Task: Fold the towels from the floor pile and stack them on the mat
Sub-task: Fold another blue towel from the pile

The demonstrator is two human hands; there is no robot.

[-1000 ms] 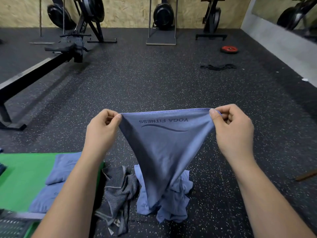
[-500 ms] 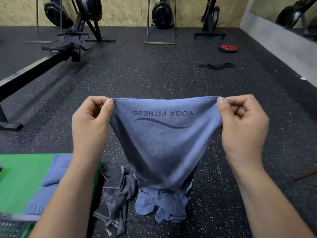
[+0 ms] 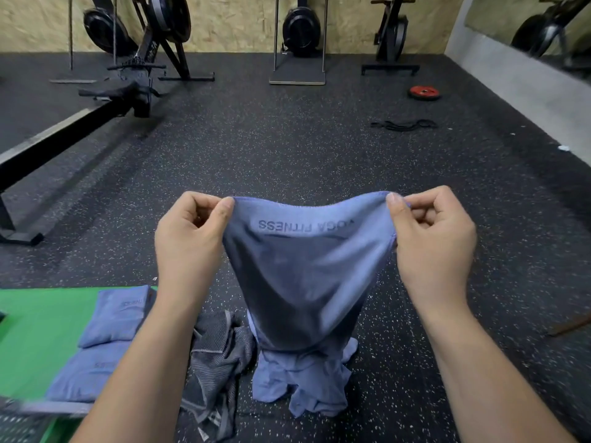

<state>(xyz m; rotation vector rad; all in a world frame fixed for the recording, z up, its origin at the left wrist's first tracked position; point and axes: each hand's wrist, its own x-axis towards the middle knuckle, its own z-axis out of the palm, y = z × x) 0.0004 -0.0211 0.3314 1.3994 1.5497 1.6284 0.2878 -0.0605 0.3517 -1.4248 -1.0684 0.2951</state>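
Observation:
A blue towel point(image 3: 307, 276) printed "YOGA FITNESS" hangs in front of me. My left hand point(image 3: 188, 244) pinches its left top corner and my right hand point(image 3: 431, 244) pinches the right one. The top edge sags between them and the lower end hangs just above the floor pile. Below lie a crumpled blue towel point(image 3: 303, 382) and a grey striped towel point(image 3: 220, 356) on the black floor. Two folded blue towels point(image 3: 112, 318) rest on the green mat point(image 3: 35, 327) at the lower left.
A rowing machine rail point(image 3: 48, 139) runs along the left. More exercise machines stand by the back wall. A red weight plate point(image 3: 423, 92) and a black band point(image 3: 404, 124) lie far right. A wooden stick point(image 3: 569, 327) lies at the right edge. A grey mesh object point(image 3: 16, 426) sits in the bottom left corner.
My hands moved closer together, so the towel's top edge went from taut to sagging. The towel also rose a little off the pile.

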